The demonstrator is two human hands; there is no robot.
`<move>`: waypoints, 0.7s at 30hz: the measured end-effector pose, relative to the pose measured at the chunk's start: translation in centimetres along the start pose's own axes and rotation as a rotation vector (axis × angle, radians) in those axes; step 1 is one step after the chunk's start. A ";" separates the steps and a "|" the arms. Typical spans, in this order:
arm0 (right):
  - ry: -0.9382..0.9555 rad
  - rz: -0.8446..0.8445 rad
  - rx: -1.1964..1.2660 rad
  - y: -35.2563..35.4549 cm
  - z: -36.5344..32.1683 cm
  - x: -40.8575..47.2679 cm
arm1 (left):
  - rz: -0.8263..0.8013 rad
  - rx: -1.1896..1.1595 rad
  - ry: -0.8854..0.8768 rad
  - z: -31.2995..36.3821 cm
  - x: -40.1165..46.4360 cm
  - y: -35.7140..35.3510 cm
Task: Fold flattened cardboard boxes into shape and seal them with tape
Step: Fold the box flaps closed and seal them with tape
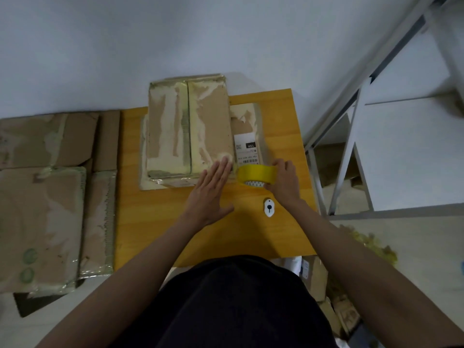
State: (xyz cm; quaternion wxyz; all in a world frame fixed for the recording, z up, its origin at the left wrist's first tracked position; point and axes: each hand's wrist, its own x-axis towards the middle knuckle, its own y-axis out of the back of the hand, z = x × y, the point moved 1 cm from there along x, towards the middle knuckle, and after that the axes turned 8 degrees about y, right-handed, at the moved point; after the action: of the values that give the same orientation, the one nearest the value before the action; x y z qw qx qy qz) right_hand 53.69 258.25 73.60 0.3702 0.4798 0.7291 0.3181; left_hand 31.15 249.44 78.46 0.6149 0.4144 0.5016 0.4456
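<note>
A folded cardboard box (189, 131), patched with old tape, sits at the far middle of the yellow table (221, 234); the left hand (209, 189) lies flat with straight fingers on its near right corner, while the right hand (283, 180) grips a yellow tape roll (256, 174) just beside that corner. Sealing looks to be the step in hand. Next, the tape likely needs drawing across the box's seam, then cutting, perhaps with the small white cutter (269, 208) nearby.
</note>
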 end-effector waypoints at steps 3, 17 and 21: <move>-0.165 0.014 0.121 -1.0 1.3 -1.8 | -0.016 -0.006 0.001 0.0 -0.1 0.1; -0.322 -0.252 0.179 -5.4 0.8 -4.8 | -0.044 0.004 -0.037 -0.6 0.3 0.4; -0.366 -0.075 0.213 -5.4 0.8 -5.4 | -0.061 0.041 -0.113 -1.6 0.8 1.4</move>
State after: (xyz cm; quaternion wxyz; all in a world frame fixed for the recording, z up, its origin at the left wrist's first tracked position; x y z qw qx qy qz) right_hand 53.30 251.44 70.04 0.4555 0.5385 0.6964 0.1328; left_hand 29.50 250.70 79.35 0.6471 0.4359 0.4872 0.3923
